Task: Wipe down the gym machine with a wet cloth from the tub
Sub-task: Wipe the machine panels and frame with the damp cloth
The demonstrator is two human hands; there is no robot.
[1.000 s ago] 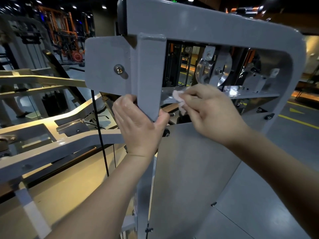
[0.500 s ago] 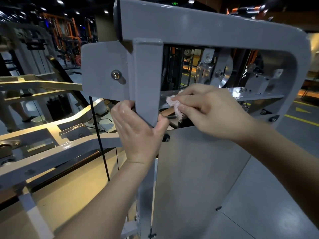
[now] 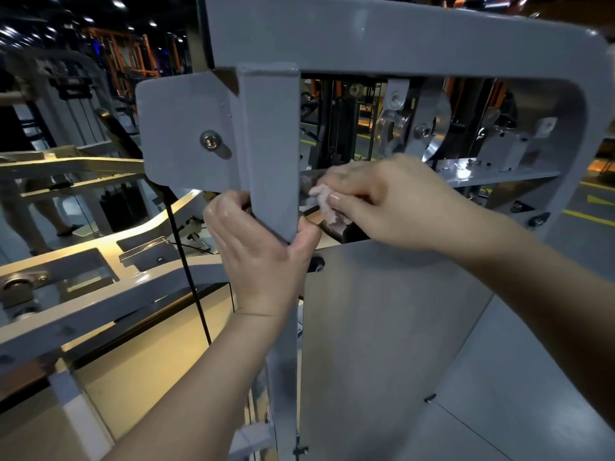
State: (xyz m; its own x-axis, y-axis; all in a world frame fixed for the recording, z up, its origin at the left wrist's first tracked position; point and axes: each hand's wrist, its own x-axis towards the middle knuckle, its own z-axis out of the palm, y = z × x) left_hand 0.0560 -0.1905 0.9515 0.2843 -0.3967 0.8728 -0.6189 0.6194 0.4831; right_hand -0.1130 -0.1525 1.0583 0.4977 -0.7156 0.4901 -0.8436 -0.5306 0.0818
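— So, nearest first: what are the hands doing?

— The left hand (image 3: 263,257) is wrapped round the lower end of the grey upright post (image 3: 269,144). Its thumb lies on the post's right face and its fingers curl behind the left edge. It grasps the post and nothing else. The flat grey panel (image 3: 382,327) sits just below and to the right of it.

— And the cloth?

— Just right of that post. The right hand (image 3: 399,204) pinches the small pale cloth (image 3: 327,202) between thumb and bunched fingertips. It presses the cloth at the left end of the shiny cross ledge (image 3: 492,176), inside an opening in the gym machine (image 3: 432,44).

— Which way does the ledge run from there?

— Its long axis goes left to right, so nearly all of it lies to the right of the fingers. I judge the next stroke has to travel rightward along it. The right hand is the nearer one for that; the left only braces.

— Anything beyond?

— A metal pulley (image 3: 429,128) stands farther back, behind the ledge. The tub is not in view.
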